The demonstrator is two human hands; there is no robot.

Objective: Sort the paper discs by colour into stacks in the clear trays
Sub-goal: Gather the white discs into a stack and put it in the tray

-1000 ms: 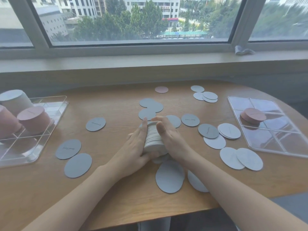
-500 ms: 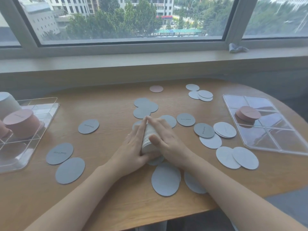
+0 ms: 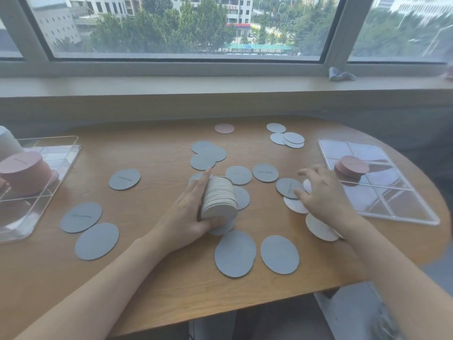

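Moved since the earlier frame: right hand [image 3: 323, 195] has left the white stack [image 3: 219, 198] and reached to 3 o'clock over loose discs, fingers [image 3: 302, 193] curled down onto a grey disc [image 3: 289, 187] and the white ones beside it, lift not shown; left hand [image 3: 188, 214] alone grips the stack on edge at centre. Done: pink stacks in the left tray [image 3: 58, 165] at 9 o'clock and the right tray [image 3: 402, 207] at 3 o'clock. Left, by my estimate over half: about a dozen grey discs, several white, and one pink disc [image 3: 224, 128] at 12 o'clock lie loose on the surface [image 3: 157, 273].
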